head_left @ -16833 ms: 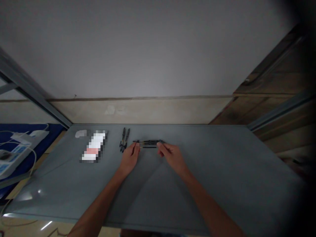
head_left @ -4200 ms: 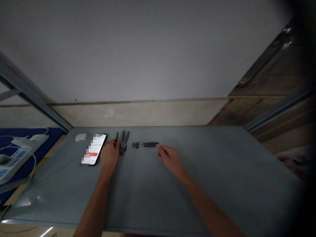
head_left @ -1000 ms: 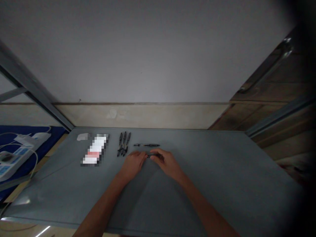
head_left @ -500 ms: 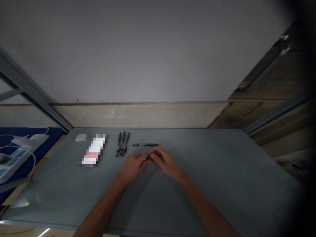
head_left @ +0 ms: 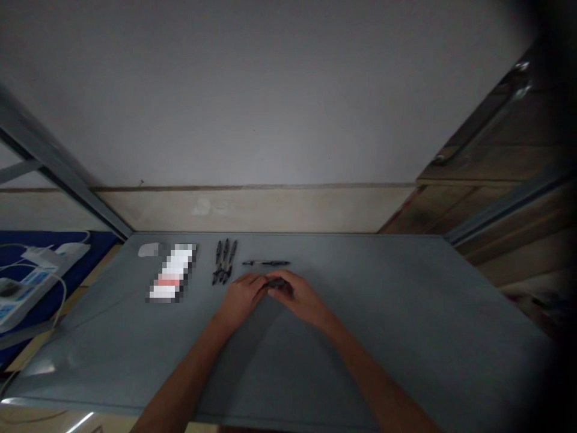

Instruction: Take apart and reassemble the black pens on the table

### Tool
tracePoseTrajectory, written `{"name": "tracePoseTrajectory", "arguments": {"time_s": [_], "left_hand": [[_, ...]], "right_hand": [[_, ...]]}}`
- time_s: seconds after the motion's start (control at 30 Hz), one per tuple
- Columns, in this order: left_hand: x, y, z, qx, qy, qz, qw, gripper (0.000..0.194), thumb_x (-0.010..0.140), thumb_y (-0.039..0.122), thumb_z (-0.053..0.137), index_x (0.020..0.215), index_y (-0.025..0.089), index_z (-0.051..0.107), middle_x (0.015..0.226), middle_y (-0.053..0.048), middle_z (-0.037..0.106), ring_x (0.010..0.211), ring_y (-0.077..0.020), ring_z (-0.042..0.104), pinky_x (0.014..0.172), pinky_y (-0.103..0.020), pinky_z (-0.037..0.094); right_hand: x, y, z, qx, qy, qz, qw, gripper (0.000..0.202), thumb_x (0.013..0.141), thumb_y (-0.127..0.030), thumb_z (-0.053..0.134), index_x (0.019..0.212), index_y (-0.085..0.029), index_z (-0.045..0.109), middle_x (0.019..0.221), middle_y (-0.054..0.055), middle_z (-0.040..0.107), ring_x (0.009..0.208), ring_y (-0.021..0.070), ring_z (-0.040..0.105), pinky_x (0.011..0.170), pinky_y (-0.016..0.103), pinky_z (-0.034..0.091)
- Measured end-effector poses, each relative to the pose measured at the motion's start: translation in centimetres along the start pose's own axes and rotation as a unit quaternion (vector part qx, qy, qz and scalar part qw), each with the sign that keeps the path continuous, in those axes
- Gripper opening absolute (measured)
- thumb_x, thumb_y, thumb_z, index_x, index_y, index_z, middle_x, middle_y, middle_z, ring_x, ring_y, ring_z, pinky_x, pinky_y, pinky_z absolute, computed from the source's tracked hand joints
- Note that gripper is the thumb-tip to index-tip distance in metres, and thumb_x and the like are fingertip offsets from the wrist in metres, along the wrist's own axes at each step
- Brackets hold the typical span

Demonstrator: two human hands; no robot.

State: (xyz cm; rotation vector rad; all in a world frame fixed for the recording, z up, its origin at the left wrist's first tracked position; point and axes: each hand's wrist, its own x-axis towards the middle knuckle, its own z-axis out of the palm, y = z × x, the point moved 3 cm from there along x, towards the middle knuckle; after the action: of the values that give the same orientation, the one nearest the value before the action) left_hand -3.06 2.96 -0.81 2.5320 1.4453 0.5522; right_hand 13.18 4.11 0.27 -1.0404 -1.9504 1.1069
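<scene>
Close together over the middle of the table, my left hand [head_left: 243,300] and my right hand [head_left: 303,297] are both closed on a dark pen [head_left: 278,282]. Fingers cover much of it, so its ends are hard to make out. Just beyond my hands a black pen [head_left: 265,263] lies sideways. To its left, three similar pens [head_left: 225,261] lie side by side, pointing away from me.
A blurred-out phone-like rectangle [head_left: 174,270] and a small pale item [head_left: 149,249] lie on the grey table [head_left: 383,337] at the left. Beyond the left edge is a white power strip [head_left: 36,282] with cables. A wall [head_left: 270,207] closes off the back.
My right hand has shifted slightly left, its fingers now curled further around the dark pen, more of which shows under them. The pens on the table have stayed put.
</scene>
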Motion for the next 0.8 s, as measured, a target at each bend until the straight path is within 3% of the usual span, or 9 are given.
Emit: {"name": "tracePoseTrajectory", "arguments": {"time_s": [0.1, 0.17, 0.37, 0.53, 0.67, 0.8], "left_hand": [[0.0, 0.5, 0.3, 0.01, -0.01, 0.024, 1.0, 0.03, 0.097, 0.035, 0.039, 0.101, 0.018, 0.063, 0.09, -0.005, 0.065, 0.089, -0.018, 0.061, 0.082, -0.031, 0.049], [-0.1, 0.9, 0.6, 0.009, -0.015, 0.023, 1.0, 0.031, 0.097, 0.037, 0.037, 0.102, 0.018, 0.062, 0.09, -0.005, 0.065, 0.088, -0.0177, 0.062, 0.081, -0.03, 0.05], [-0.2, 0.8, 0.5, -0.017, -0.044, -0.033, 0.998, 0.035, 0.096, 0.045, 0.037, 0.102, 0.019, 0.06, 0.092, -0.004, 0.067, 0.083, -0.0176, 0.065, 0.073, -0.028, 0.049], [-0.2, 0.5, 0.1, -0.008, -0.054, -0.059, 0.997, 0.041, 0.093, 0.053, 0.041, 0.109, 0.02, 0.059, 0.096, -0.006, 0.069, 0.085, -0.0201, 0.067, 0.071, -0.028, 0.048], [-0.2, 0.8, -0.1, 0.002, -0.062, -0.074, 0.995, 0.045, 0.094, 0.055, 0.035, 0.104, 0.02, 0.061, 0.09, -0.006, 0.07, 0.079, -0.0192, 0.067, 0.068, -0.027, 0.046], [-0.2, 0.7, -0.5, 0.03, -0.058, -0.116, 0.991, 0.05, 0.094, 0.056, 0.031, 0.088, 0.019, 0.064, 0.079, -0.006, 0.07, 0.072, -0.0188, 0.066, 0.063, -0.026, 0.043]], "right_hand": [[-0.1, 0.3, 0.3, -0.03, 0.015, 0.034, 0.999, 0.029, 0.096, -0.035, 0.041, 0.1, -0.019, 0.066, 0.081, 0.004, 0.068, 0.073, 0.0173, 0.062, 0.07, 0.028, 0.046], [-0.1, 0.6, 0.2, -0.047, 0.038, 0.035, 0.998, 0.03, 0.097, -0.034, 0.04, 0.099, -0.019, 0.066, 0.084, 0.005, 0.069, 0.078, 0.0182, 0.063, 0.074, 0.029, 0.046], [-0.1, 0.7, 0.2, -0.021, 0.028, 0.025, 0.999, 0.033, 0.091, -0.023, 0.051, 0.124, -0.022, 0.055, 0.078, 0.0, 0.065, 0.069, 0.0154, 0.06, 0.068, 0.027, 0.046], [0.1, 0.5, 0.0, 0.011, 0.021, -0.021, 1.0, 0.027, 0.086, -0.017, 0.056, 0.112, -0.022, 0.063, 0.107, 0.007, 0.064, 0.096, 0.0177, 0.06, 0.084, 0.03, 0.047], [0.2, 0.6, -0.1, 0.036, -0.003, 0.004, 0.999, 0.02, 0.089, -0.023, 0.054, 0.103, -0.021, 0.067, 0.101, 0.006, 0.068, 0.093, 0.0179, 0.062, 0.081, 0.029, 0.048], [0.1, 1.0, -0.7, 0.053, 0.021, 0.047, 0.997, 0.021, 0.09, -0.033, 0.053, 0.097, -0.021, 0.069, 0.092, 0.004, 0.069, 0.085, 0.0178, 0.063, 0.074, 0.027, 0.047]]}}
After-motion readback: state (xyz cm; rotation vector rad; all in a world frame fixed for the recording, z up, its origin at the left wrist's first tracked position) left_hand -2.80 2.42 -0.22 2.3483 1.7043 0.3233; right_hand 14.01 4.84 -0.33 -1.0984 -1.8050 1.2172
